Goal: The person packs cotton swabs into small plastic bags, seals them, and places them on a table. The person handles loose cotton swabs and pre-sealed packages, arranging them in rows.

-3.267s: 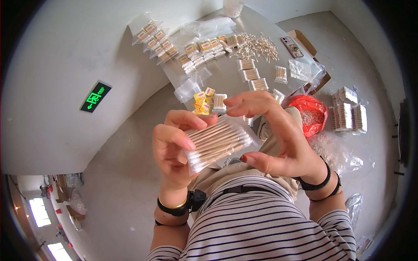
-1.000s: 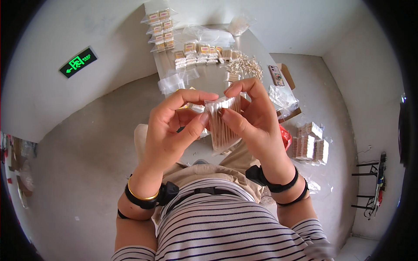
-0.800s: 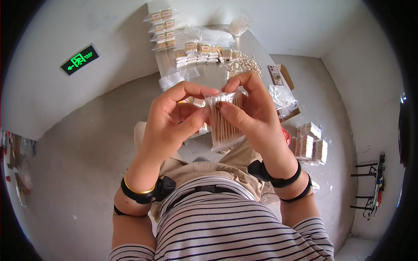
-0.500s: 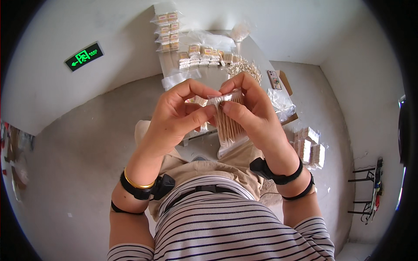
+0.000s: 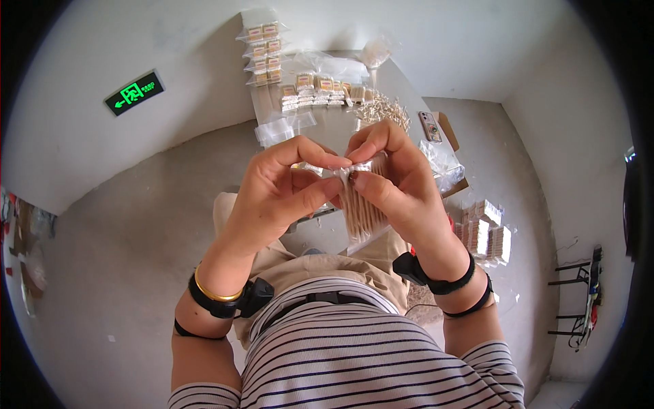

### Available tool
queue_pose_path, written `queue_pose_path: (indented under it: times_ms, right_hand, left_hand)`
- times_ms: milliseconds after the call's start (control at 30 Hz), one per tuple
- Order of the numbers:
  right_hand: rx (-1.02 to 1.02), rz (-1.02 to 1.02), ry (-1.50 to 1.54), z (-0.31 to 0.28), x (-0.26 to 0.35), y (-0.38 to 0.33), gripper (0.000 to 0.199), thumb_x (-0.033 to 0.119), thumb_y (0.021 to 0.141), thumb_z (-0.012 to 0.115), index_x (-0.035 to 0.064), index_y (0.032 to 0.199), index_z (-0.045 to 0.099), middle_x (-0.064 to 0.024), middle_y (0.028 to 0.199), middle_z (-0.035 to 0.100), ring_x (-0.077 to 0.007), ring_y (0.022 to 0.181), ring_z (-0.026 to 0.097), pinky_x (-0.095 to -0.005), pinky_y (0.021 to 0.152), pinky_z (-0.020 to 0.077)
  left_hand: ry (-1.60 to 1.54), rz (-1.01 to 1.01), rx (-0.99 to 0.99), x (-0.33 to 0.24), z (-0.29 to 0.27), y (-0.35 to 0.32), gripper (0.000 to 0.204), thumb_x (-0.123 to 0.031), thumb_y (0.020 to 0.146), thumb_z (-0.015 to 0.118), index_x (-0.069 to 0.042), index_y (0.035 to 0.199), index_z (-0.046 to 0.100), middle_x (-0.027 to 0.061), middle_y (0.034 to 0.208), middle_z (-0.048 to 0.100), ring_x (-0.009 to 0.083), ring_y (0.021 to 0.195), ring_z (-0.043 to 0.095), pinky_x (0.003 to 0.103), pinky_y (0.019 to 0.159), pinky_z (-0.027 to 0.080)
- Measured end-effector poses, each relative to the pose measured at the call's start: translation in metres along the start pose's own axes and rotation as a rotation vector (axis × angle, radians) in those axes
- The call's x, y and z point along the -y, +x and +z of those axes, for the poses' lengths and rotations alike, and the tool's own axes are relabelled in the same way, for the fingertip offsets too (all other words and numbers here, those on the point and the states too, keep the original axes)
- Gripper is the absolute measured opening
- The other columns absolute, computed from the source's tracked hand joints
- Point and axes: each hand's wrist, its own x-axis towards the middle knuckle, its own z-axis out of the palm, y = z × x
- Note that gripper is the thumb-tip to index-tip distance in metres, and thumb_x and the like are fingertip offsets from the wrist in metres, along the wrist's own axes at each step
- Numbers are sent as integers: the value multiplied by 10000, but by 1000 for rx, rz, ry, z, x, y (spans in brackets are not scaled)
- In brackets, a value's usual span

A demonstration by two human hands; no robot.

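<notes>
A: Grey concrete floor (image 5: 122, 273), pale walls, a low table (image 5: 327, 129) ahead strewn with filled packets (image 5: 315, 90).

B: And the hands?

A: The left hand (image 5: 276, 198) and right hand (image 5: 395, 184) both pinch the top of a clear bag of thin sticks (image 5: 361, 211), held above the lap.

B: Risk?

A: If the pinch slips, I judge sticks could spill. Nothing blocks the hands; a phone (image 5: 429, 126) lies near.

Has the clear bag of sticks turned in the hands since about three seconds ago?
Yes. The clear bag of sticks lay crosswise then; now it hangs upright, top edge pinched by the left hand and the right hand, judged against the striped shirt.
</notes>
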Motion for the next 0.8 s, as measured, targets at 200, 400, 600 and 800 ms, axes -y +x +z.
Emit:
queue_pose_path:
  times_ms: [200,400,600,800]
  right_hand:
    - [37,1,-43,-5,-2,7,194,39,877,657,32,1028,534,-24,1036,567,-82,957,542,-244,838,459]
    - [77,18,-46,-6,-3,17,199,40,886,661,30,1035,531,-25,1038,569,-82,955,545,-242,847,465]
    - [168,146,43,-16,-7,24,195,14,894,647,17,1048,527,-34,1014,590,-62,848,591,-218,701,491]
    - [229,235,25,-20,-4,33,180,-3,911,638,15,1059,537,-14,949,622,-44,827,612,-210,650,495]
  left_hand:
    - [39,56,-14,3,-1,4,143,27,900,704,-10,1020,635,33,1050,681,94,845,712,221,728,576]
    - [49,31,-65,3,-5,5,160,-19,889,736,-17,1006,627,21,1019,680,82,818,702,217,709,554]
    - [94,-44,-47,3,-13,5,168,-9,882,730,-18,1010,622,26,1014,670,94,812,691,223,714,549]
    - [111,-77,-56,0,-14,7,164,19,878,731,-9,1001,626,44,1030,662,124,861,705,251,754,586]
